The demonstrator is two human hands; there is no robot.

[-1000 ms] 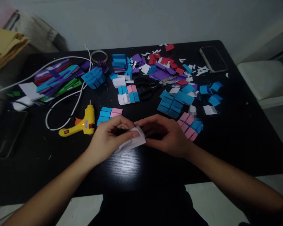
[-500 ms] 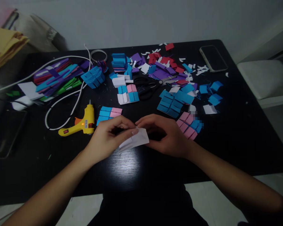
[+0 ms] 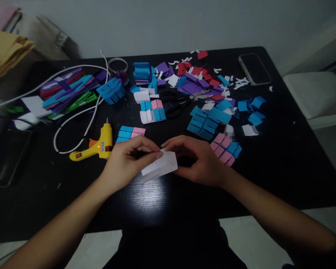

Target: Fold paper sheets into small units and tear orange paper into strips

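Here your left hand (image 3: 124,161) and right hand (image 3: 201,158) pinch the white paper (image 3: 162,165); uneven pressure could crease it.

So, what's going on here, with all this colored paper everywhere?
The left hand pinches a folded white paper piece between thumb and fingers, while the right hand has its fingers at the other side of it; its exact grip is hard to see. Both are above a black table. A yellow glue gun lies to the left, a small light glowing on it. Beyond are scissors among loose paper scraps, and several blocks of folded blue, pink and white paper.
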